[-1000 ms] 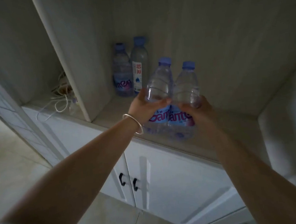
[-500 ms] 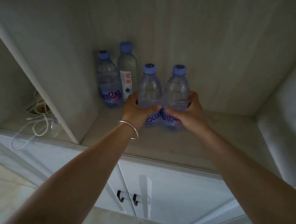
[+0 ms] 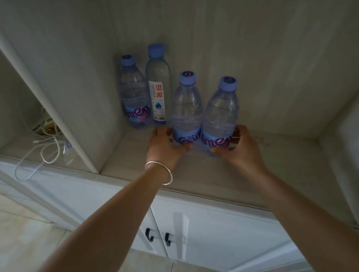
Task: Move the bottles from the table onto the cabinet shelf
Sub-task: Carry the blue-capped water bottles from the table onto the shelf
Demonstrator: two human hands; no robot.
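The left hand (image 3: 164, 147) covers the lower left of the front-left bottle (image 3: 186, 111), cutting its label short, and the right hand (image 3: 240, 149) hides the lower right of the front-right bottle (image 3: 220, 114); both bottles' bases are unseen. The small print on the white-labelled bottle (image 3: 158, 87) is too small to read. At middle left, a divider panel (image 3: 45, 94) cuts off the tangle of white cables (image 3: 44, 149), and what they join is perhaps a power strip. Both forearms leave the bottom edge.
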